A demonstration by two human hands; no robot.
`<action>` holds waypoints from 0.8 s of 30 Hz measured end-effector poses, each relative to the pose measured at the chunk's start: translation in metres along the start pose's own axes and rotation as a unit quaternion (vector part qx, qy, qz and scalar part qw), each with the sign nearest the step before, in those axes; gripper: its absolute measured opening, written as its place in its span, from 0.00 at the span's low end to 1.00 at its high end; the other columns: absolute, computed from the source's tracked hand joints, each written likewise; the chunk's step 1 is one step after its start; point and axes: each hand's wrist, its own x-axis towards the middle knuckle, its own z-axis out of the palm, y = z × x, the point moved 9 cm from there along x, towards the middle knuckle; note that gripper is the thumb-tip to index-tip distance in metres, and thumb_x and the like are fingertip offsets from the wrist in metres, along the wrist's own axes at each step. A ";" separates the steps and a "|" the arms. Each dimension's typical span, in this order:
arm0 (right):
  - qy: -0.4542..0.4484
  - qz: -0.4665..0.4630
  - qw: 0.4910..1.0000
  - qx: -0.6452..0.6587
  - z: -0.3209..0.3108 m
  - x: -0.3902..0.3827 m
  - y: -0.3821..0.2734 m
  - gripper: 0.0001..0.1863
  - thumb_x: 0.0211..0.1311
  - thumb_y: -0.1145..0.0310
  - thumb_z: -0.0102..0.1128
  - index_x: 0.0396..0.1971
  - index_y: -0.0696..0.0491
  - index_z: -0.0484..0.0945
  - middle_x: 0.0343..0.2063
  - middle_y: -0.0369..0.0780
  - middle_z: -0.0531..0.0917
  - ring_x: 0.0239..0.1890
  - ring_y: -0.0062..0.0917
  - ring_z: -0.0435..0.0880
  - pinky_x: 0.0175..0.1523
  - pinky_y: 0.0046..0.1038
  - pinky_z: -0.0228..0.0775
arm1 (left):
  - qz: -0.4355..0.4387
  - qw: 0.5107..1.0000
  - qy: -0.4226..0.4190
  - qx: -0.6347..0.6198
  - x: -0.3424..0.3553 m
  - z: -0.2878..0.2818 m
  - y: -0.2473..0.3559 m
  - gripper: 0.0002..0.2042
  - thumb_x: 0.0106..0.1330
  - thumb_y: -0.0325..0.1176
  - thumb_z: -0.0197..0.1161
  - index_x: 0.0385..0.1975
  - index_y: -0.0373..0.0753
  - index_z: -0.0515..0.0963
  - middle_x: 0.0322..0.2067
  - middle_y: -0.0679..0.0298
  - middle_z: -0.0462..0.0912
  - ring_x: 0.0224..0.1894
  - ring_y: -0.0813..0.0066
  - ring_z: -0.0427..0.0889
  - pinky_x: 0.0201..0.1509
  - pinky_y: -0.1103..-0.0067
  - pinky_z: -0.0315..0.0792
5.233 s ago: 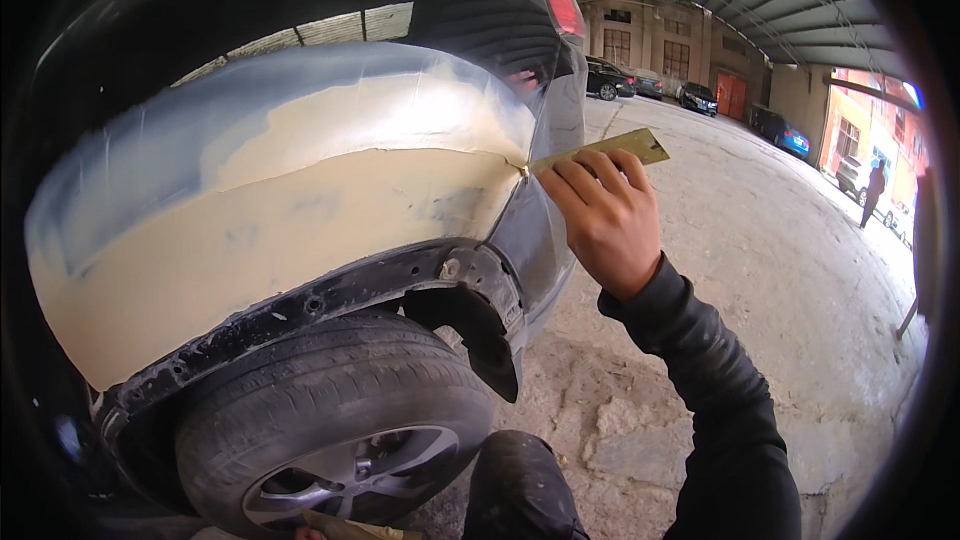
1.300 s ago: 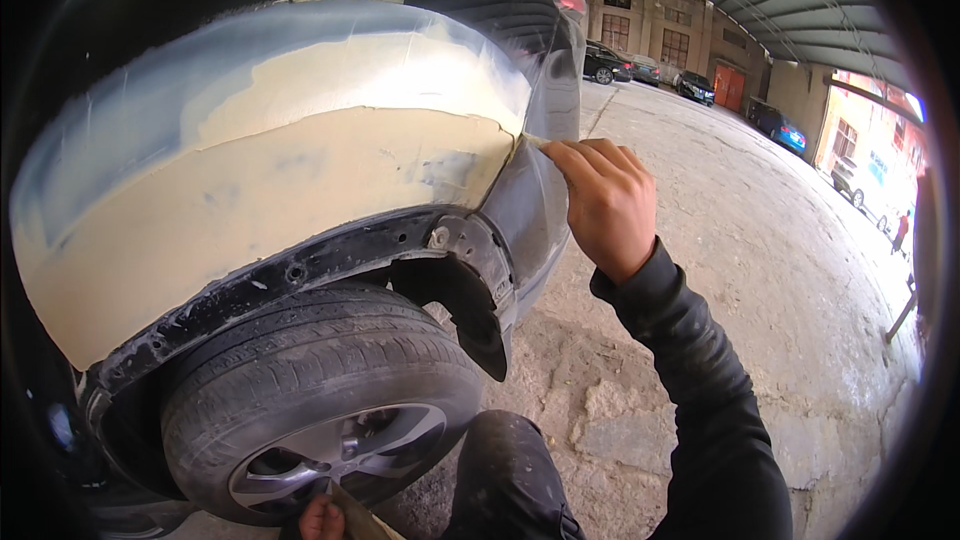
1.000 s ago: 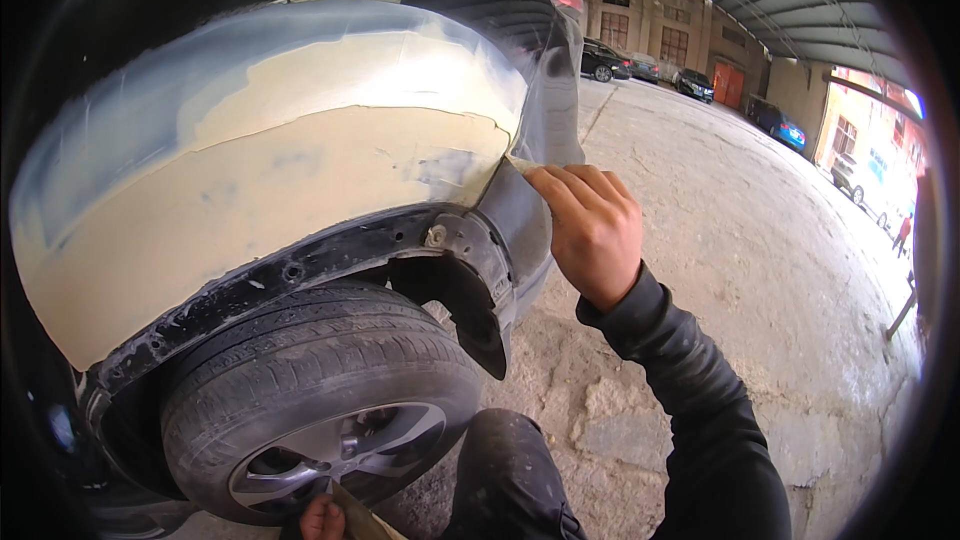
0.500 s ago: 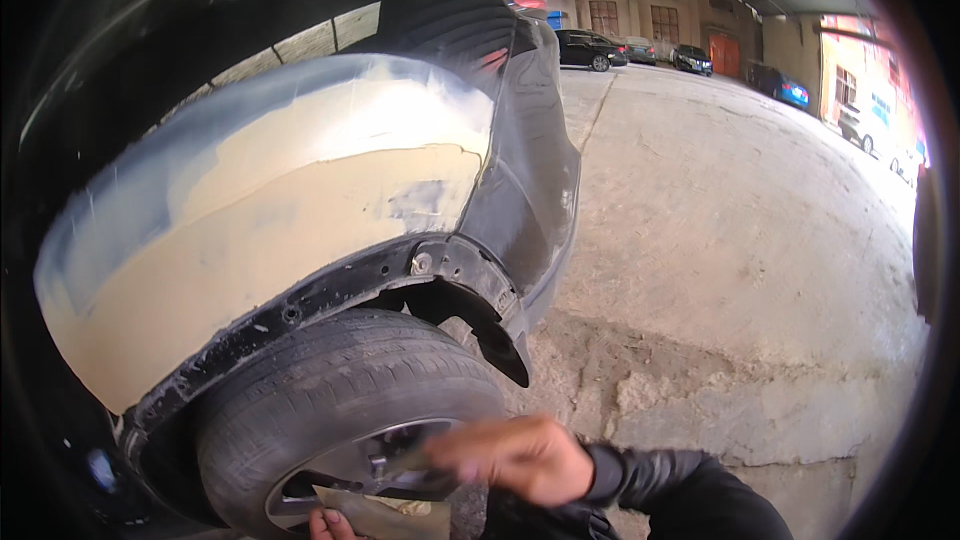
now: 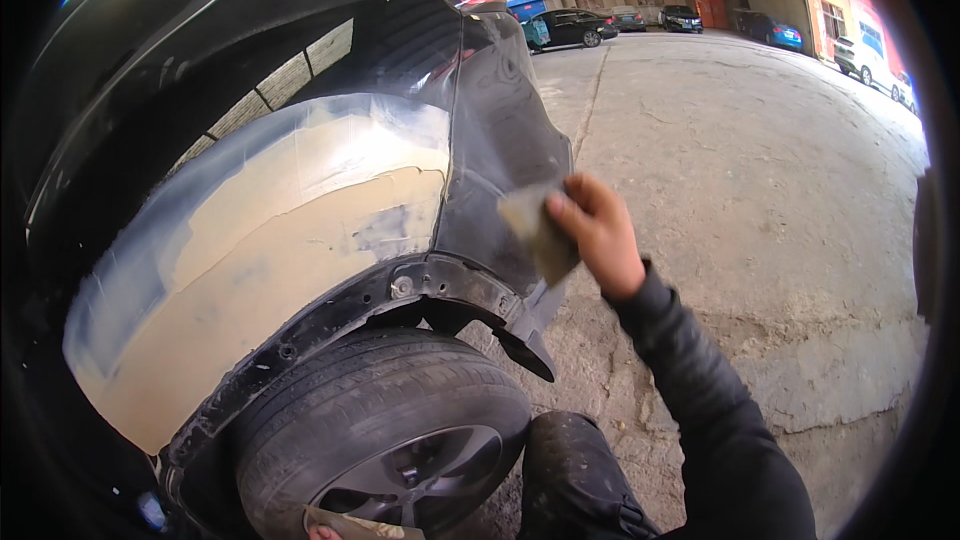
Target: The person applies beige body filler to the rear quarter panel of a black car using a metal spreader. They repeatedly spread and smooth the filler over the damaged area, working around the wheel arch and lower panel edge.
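Observation:
My right hand (image 5: 602, 240) grips a blurred, flat metal spreader (image 5: 535, 232), held up in front of the black rear bumper (image 5: 505, 110), right of the repaired panel (image 5: 260, 240). Cream filler covers much of that panel, with blue-grey areas along its upper edge and in patches. At the bottom, my left hand (image 5: 323, 531) holds a thin plate (image 5: 365, 525) with filler on it, in front of the wheel; only a few fingertips show.
Below the panel are an exposed wheel arch (image 5: 360, 295) and the tyre (image 5: 370, 390). My dark-clothed knee (image 5: 565, 470) is beside the tyre. Cracked concrete floor (image 5: 720, 200) stretches right towards parked cars (image 5: 680, 18) and a wall with an orange door (image 5: 710, 8).
Half a second ago my right hand was low by the plate; it has risen to bumper height with the spreader. Earlier it was at the panel's right edge. The view has shifted.

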 end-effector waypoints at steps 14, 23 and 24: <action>0.016 -0.064 0.998 -0.012 0.027 0.109 0.021 0.18 0.68 0.65 0.66 0.46 0.65 0.80 0.34 0.41 0.87 0.37 0.20 0.84 0.44 0.24 0.75 | 0.012 0.994 -0.101 0.044 -0.014 0.010 0.003 0.33 0.70 0.58 0.62 0.59 0.30 0.76 0.52 0.36 0.79 0.52 0.37 0.80 0.58 0.55 0.75; 0.019 -0.101 0.992 -0.078 0.031 0.111 0.016 0.18 0.68 0.64 0.68 0.45 0.65 0.80 0.34 0.35 0.85 0.37 0.14 0.80 0.44 0.21 0.73 | -0.010 0.991 -0.099 0.088 -0.025 -0.001 -0.014 0.33 0.70 0.59 0.60 0.57 0.31 0.79 0.53 0.40 0.80 0.53 0.40 0.80 0.59 0.58 0.75; 0.019 -0.102 0.991 -0.080 0.031 0.110 0.016 0.18 0.67 0.64 0.68 0.45 0.65 0.80 0.34 0.35 0.85 0.37 0.15 0.81 0.45 0.21 0.74 | -0.016 0.990 -0.101 0.093 -0.027 -0.001 -0.017 0.32 0.70 0.59 0.60 0.57 0.31 0.79 0.53 0.40 0.80 0.53 0.40 0.80 0.59 0.58 0.75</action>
